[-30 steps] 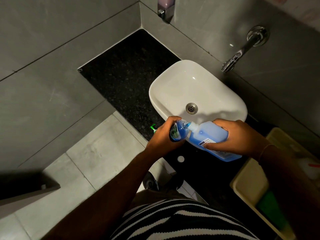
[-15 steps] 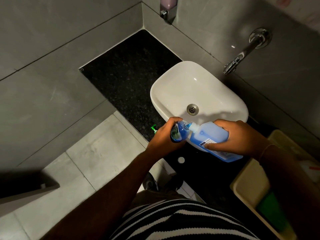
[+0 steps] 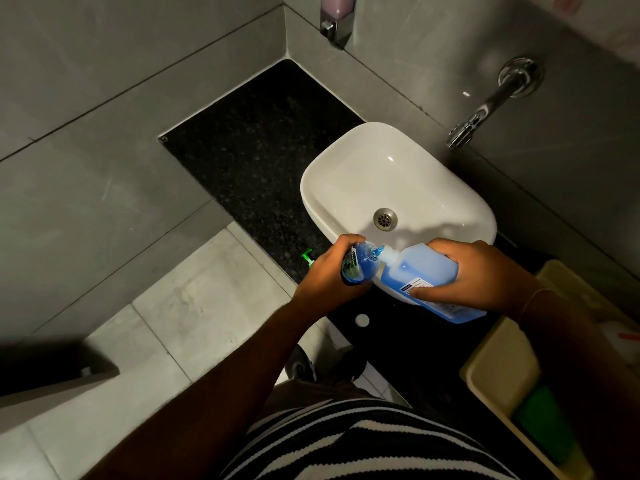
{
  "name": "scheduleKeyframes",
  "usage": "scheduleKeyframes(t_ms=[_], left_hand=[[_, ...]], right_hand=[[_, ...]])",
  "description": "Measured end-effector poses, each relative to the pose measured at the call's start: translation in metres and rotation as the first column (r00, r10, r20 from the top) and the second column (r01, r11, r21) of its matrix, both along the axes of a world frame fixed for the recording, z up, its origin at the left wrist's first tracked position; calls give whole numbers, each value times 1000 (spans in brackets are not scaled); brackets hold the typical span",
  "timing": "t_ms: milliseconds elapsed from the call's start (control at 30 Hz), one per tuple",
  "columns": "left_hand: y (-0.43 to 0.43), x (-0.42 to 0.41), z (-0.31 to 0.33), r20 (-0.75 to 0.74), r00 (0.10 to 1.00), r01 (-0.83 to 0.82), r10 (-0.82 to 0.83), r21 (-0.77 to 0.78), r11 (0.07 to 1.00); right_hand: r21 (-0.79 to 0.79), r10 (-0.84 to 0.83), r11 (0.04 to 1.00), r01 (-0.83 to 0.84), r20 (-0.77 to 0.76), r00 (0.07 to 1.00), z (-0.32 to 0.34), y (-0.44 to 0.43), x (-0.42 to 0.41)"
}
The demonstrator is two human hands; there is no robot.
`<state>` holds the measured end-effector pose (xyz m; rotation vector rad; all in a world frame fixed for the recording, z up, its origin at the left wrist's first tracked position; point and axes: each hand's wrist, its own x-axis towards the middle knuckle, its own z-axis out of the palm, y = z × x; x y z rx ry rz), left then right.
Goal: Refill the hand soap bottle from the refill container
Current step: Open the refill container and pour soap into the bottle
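Little has moved since a second ago: my left hand (image 3: 330, 275) still wraps the hand soap bottle (image 3: 358, 266), and my right hand (image 3: 481, 275) still clasps the tilted refill container (image 3: 424, 271), spout at the bottle's mouth, over the white sink's (image 3: 346, 174) near rim above the black counter (image 3: 263, 140).

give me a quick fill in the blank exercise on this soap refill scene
1. The left hand grips the hand soap bottle, and the right hand tips the refill container, whose liquid is ____ in colour.
2. Both are held over the near rim of the white ____.
3. The small white cap lies on the dark ____.
4. The green pump sits to the ____ of the left hand.

Answers: blue; sink; counter; left
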<state>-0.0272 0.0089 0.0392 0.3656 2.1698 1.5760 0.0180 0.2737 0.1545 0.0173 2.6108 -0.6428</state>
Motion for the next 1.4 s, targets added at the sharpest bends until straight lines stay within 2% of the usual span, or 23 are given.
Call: scheduleKeyframes(t_ms=[933, 1400], left_hand=[[3, 4, 3, -3, 1000, 15, -15, -17, 1000], [1, 7, 6, 12, 999, -29, 30, -18, 999]], right_hand=[[20, 11, 1000, -12, 18, 1000, -3, 4, 2], [31, 27, 999, -27, 13, 1000, -1, 3, 3]])
